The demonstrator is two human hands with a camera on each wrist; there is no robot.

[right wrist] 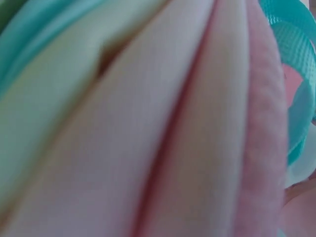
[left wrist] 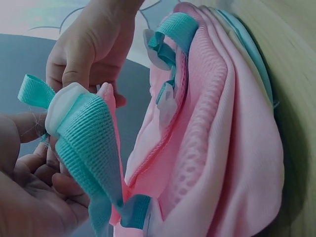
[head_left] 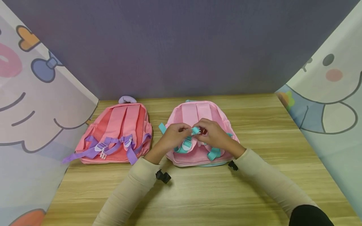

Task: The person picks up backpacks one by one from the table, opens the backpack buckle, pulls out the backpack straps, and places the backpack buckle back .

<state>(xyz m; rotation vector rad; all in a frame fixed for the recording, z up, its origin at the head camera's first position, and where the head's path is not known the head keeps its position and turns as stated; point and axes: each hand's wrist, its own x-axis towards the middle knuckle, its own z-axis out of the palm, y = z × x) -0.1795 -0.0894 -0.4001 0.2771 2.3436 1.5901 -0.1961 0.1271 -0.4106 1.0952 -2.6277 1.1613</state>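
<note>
A light pink backpack lies with its shoulder straps facing up. Over its middle, my left hand and right hand meet at a short teal strap, fingers pinching it from either side. In the left wrist view, a white plastic buckle with teal webbing threaded through it sits beside the fingers of both hands. Another teal strap end hangs below my right hand. The right wrist view is mostly filled by the backpack's side, with a teal webbing loop at the edge.
To the left lies a coral pink backpack with purple straps and white buckles. Both stand on a wood-grain table before a dark grey panel. Cartoon-printed sheets flank the sides.
</note>
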